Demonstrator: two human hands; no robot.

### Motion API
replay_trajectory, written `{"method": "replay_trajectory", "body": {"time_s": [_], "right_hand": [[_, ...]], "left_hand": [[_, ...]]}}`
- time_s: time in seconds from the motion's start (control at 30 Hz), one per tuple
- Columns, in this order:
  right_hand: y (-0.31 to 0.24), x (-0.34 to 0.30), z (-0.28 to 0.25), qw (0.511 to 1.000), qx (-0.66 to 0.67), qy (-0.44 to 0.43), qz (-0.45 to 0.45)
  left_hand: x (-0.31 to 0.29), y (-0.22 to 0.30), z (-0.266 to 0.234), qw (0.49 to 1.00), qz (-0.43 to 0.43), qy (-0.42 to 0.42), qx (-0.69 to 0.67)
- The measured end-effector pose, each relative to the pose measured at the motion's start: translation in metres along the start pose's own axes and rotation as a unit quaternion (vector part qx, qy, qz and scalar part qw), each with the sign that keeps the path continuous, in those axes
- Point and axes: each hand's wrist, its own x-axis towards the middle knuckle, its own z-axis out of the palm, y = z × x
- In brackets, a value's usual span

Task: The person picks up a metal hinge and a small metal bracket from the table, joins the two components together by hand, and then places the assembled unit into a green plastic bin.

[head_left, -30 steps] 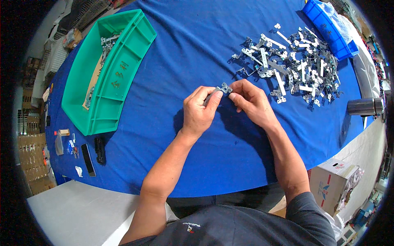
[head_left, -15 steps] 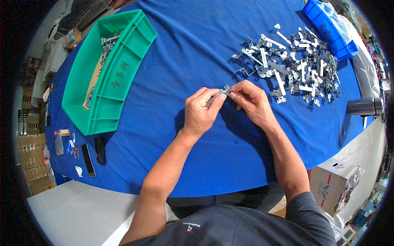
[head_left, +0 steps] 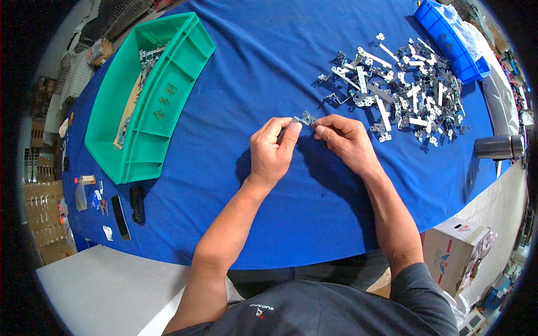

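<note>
Between the thumb and fingers of my left hand [head_left: 272,150] is a small grey metal bracket [head_left: 306,118], its holed end sticking out toward the right. My right hand [head_left: 348,144] is closed in a pinch beside that end. Whatever sits between its fingertips is too small to name. Both hands are raised over the blue cloth [head_left: 302,218] in the middle of the table. Up and to the right lies a loose pile of similar metal brackets [head_left: 384,115], some with long pale strips.
At the left stands a green divided bin [head_left: 103,126] holding metal parts and small brass-coloured pieces [head_left: 163,102]. A phone [head_left: 120,218] and a black tool [head_left: 137,205] lie below it. Far right are a blue crate [head_left: 448,42], a metal cup [head_left: 496,147] and a carton [head_left: 448,252].
My left hand has turned the bracket so its holed end shows more. My right fingertips have drawn slightly right, away from the left thumb.
</note>
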Motion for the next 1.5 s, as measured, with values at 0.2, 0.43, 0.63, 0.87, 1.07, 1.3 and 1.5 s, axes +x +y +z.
{"method": "replay_trajectory", "body": {"time_s": [0.2,0.43,0.63,0.87,1.07,1.3,1.5], "right_hand": [[0.002,0.001,0.0,1.0,-0.013,0.001,-0.004],[-0.004,0.0,0.001,1.0,-0.015,0.002,0.014],[0.001,0.001,0.002,1.0,0.01,0.009,-0.009],[0.004,0.001,0.002,1.0,0.006,-0.001,-0.018],[-0.001,0.002,0.006,0.986,0.126,0.091,-0.067],[-0.003,0.0,-0.003,0.998,0.041,-0.001,0.043],[-0.002,0.0,0.001,1.0,0.014,-0.008,0.022]], "left_hand": [[0.001,0.005,0.0,1.0,-0.011,-0.009,0.001],[0.002,0.003,0.0,0.999,0.034,0.005,0.01],[0.003,0.007,0.0,1.0,0.006,-0.019,0.016],[0.002,0.006,0.002,0.998,0.033,-0.042,0.03],[0.001,0.004,0.001,0.998,0.033,-0.05,0.03],[0.001,0.003,-0.001,1.0,0.015,0.006,0.0],[0.002,0.001,-0.001,1.0,0.009,-0.01,0.002]]}}
